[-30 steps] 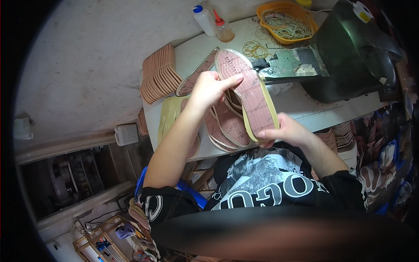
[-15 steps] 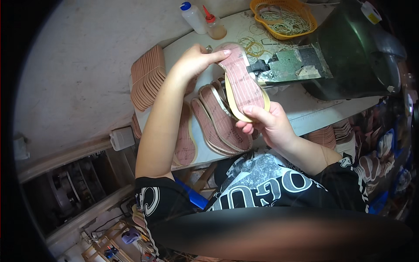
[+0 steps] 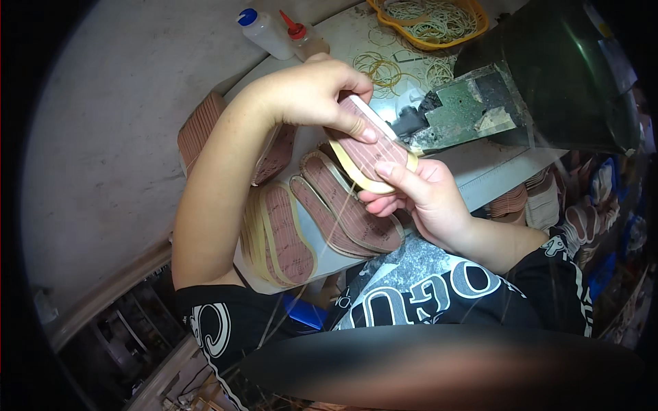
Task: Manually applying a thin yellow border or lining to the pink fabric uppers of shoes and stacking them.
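Observation:
Between my two hands is a shoe insole [image 3: 370, 152], pinkish with pale stripes and a yellow rim. My left hand [image 3: 325, 96] closes over its far end, thumb on top, covering that part. At its near, rounded end, my right hand [image 3: 428, 195] pinches it with the thumb above and fingers beneath. The insole's right edge lies close to the dark tip of a green machine [image 3: 466, 109]; whether they touch, I cannot tell. Below my hands lie rimmed insoles [image 3: 353, 205] and, to their left, a fanned pile of yellow-edged insoles [image 3: 284, 236].
Bundled insoles [image 3: 202, 130] stand against the wall at left. A blue-capped bottle [image 3: 264, 34] and a red-tipped bottle [image 3: 306, 40] stand at the back, near a yellow basket [image 3: 428, 42] of rubber bands. Loose bands [image 3: 380, 72] lie on the table. More insole stacks [image 3: 510, 202] sit at right.
My left hand has shifted its grip further over the insole, hiding its far end. The view has moved, showing more of the yellow-edged pile. My right hand keeps hold of the near end.

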{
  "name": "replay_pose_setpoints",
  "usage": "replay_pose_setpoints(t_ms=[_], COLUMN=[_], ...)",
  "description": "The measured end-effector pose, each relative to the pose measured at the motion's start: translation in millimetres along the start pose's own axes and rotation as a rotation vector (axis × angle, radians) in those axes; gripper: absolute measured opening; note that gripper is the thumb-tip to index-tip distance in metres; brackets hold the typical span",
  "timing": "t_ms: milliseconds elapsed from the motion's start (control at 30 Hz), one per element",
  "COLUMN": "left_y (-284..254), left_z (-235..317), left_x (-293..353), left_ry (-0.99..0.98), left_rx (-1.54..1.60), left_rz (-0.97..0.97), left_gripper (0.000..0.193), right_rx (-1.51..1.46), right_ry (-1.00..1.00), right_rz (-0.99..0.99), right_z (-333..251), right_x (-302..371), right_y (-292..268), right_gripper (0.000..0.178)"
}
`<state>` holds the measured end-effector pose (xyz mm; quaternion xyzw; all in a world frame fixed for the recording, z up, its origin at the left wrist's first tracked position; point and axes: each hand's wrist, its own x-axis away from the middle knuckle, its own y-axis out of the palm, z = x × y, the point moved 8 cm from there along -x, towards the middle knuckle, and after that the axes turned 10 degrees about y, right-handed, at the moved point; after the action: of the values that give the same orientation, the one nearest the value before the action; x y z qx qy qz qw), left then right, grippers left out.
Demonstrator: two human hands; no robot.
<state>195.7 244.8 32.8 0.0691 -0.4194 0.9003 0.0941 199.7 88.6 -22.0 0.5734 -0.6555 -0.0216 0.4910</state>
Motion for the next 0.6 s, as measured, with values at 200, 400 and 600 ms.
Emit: replay_pose_setpoints(t_ms=[200,400,600], left_y=[10,20,49], left_z=[3,14,18], left_x=[15,41,59], left_ry=[-0.138,-0.263,-0.451], left_rx=[0.161,0.156,0.219], left_rz=[-0.044,0.106,0.224], left_gripper=[0.039,0.033,0.035], right_rx=[-0.007,0.015,0.063], right_ry=[0.011,-0.035,-0.021], right_rz=[0.01,0.022,0.016], right_z=[1,-2,-11], right_x=[2,-1,-3], right_y=[1,-7,-11], right_gripper=[0.032,0.037,0.034])
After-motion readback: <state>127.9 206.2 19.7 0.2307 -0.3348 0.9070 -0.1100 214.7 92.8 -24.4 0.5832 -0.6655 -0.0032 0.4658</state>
